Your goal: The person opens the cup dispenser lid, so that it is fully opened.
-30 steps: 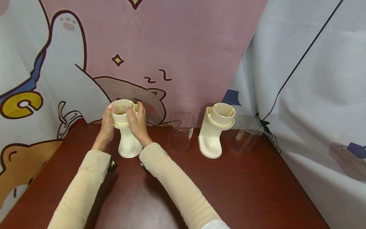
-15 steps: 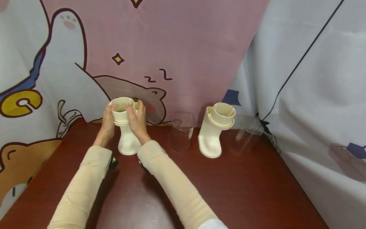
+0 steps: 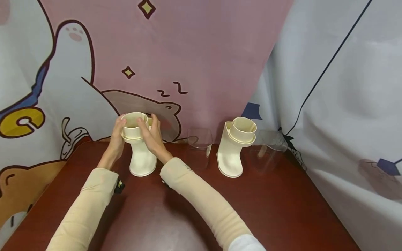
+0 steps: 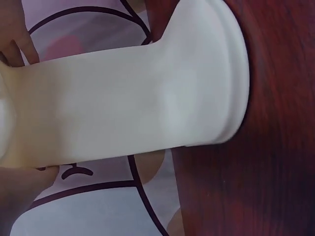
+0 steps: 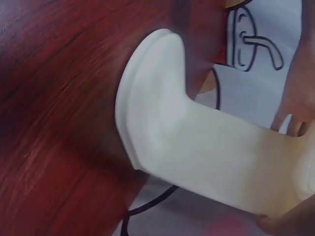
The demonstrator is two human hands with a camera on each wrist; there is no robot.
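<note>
A cream plastic stand (image 3: pixel 142 158) with a rounded foot and a round collar (image 3: pixel 132 132) on top stands upright at the table's back left. My left hand (image 3: pixel 117 137) grips the collar's left side, thumb over the rim. On the opposite side, my right hand (image 3: pixel 153 137) holds the collar with the thumb at the rim and fingers behind. In the left wrist view the stand's smooth column (image 4: pixel 108 103) runs down to its foot, fingers showing at both sides of the top. The right wrist view shows the foot (image 5: pixel 152 98) on the wood.
A matching cream stand (image 3: pixel 230 158) is right of centre at the back. Between the two stands is a clear plastic container (image 3: pixel 200 137); another clear container (image 3: pixel 272 141) sits farther right. A printed cloth (image 3: pixel 207 52) hangs close behind the dark red table (image 3: pixel 276 216).
The head view has tilted up slightly, so everything sits a little lower in it. Both hands keep their hold on the collar, and my right forearm has swung a bit outward.
</note>
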